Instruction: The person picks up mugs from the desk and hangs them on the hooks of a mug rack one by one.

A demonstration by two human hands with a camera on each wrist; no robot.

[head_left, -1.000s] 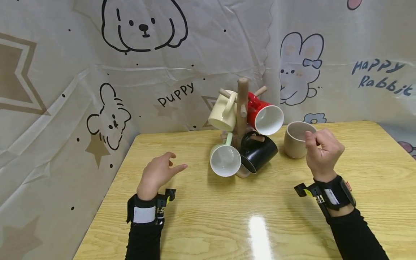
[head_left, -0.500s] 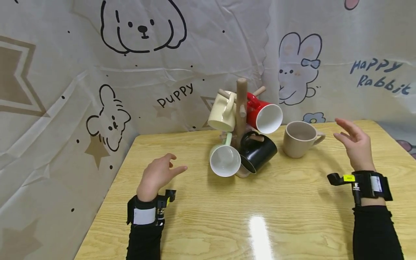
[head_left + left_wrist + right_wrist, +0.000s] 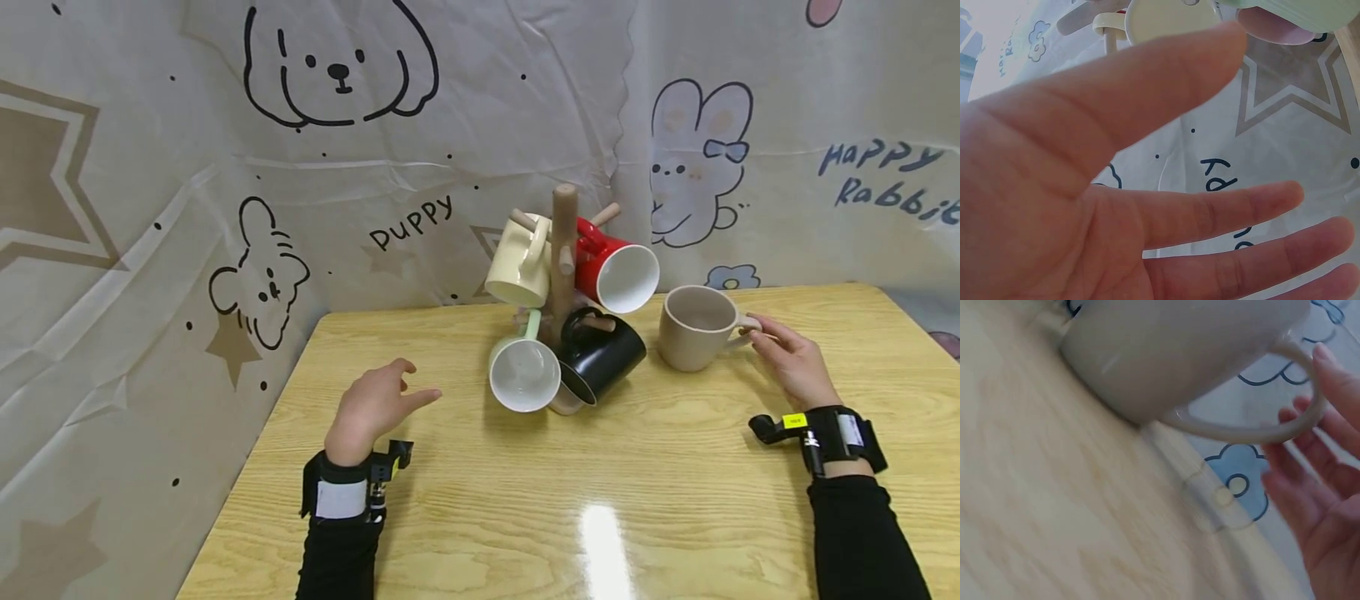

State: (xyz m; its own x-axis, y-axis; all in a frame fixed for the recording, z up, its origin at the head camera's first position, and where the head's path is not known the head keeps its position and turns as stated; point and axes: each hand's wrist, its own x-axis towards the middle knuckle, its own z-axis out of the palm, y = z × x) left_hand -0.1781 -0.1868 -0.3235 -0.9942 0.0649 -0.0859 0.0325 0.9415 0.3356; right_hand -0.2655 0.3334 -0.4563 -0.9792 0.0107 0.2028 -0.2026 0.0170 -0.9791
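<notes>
A beige mug (image 3: 693, 333) stands upright on the table, right of the mug tree, its handle (image 3: 1260, 432) turned to the right. My right hand (image 3: 797, 362) is at that handle; in the right wrist view the thumb lies on the near side and fingertips (image 3: 1300, 403) show behind and through the loop. My left hand (image 3: 372, 408) hovers over the table's left part, holding nothing, thumb and fingers spread apart in the left wrist view. The wooden mug tree (image 3: 565, 250) carries a cream mug (image 3: 517, 271), a red mug (image 3: 600, 262), a pale green mug (image 3: 525, 373) and a black mug (image 3: 611, 358).
The light wood table (image 3: 480, 517) ends at the back against a printed cloth (image 3: 390, 158), which also runs along the left side. One bare peg (image 3: 566, 260) of the tree points forward between the upper mugs.
My right hand first swung right, uncovering the beige mug's handle, its fist opening. It then came back left and down onto the handle. The left hand has kept its pose.
</notes>
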